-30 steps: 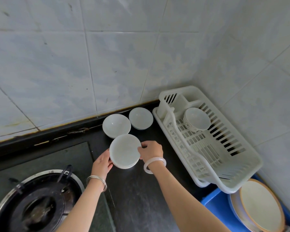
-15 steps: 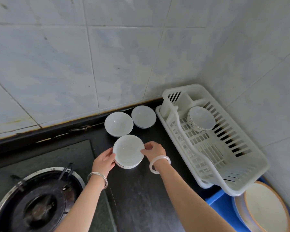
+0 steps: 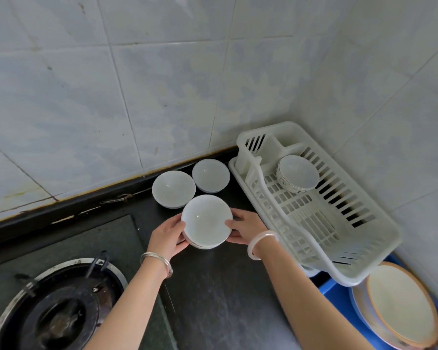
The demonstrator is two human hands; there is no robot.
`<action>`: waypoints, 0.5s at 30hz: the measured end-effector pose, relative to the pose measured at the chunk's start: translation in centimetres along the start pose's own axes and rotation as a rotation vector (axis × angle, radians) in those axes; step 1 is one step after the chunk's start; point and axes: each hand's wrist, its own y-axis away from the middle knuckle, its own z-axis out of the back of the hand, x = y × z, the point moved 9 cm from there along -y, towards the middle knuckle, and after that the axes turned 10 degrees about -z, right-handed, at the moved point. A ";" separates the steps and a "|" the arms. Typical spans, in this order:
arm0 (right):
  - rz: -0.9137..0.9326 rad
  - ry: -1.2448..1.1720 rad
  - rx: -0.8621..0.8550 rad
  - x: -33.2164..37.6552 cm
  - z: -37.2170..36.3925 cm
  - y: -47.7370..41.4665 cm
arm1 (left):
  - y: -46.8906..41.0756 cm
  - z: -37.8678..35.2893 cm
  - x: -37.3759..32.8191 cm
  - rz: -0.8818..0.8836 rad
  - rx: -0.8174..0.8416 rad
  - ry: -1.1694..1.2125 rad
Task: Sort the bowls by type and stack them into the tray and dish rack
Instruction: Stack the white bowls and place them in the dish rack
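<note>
Holding the stack of white bowls [image 3: 206, 224] takes both hands. The left hand [image 3: 167, 237] curls round its left edge and the right hand [image 3: 245, 229] curls round its right edge, thumbs at the top rim. The stack sits directly between the hands, just left of the dish rack [image 3: 321, 223], low over the black desk [image 3: 225, 299]. Whether it touches the desk cannot be told. The stack is round, so no long axis applies, and the openings face up.

The dish rack lies on the right hand's side, so that hand is the nearer one. A transfer into it would probably need to clear the raised side rail.

One patterned bowl [image 3: 297, 176] rests tilted at the rack's far end. Two single white bowls [image 3: 173, 189] stand side by side left of the rack's far corner, just behind the stack. The blue tray [image 3: 330, 286] shows at the rack's near end, carrying brown-rimmed dishes [image 3: 402, 309]. A gas burner [image 3: 58, 306] lies well left of the rack.
</note>
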 end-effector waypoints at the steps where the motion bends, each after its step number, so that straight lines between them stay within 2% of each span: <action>1: 0.029 -0.010 -0.008 0.7 1.1 0.7 | 0.2 -1.1 -0.9 -0.019 0.028 0.005; 6: 0.150 0.020 -0.126 4.0 8.5 4.2 | 1.8 -8.8 -4.7 -0.070 0.247 0.017; 10: 0.165 0.059 -0.250 4.9 15.2 5.9 | 2.7 -15.9 -5.7 -0.061 0.401 -0.022; 15: 0.115 -0.142 -0.403 3.7 23.6 6.5 | 3.2 -24.1 -4.2 0.002 0.502 -0.057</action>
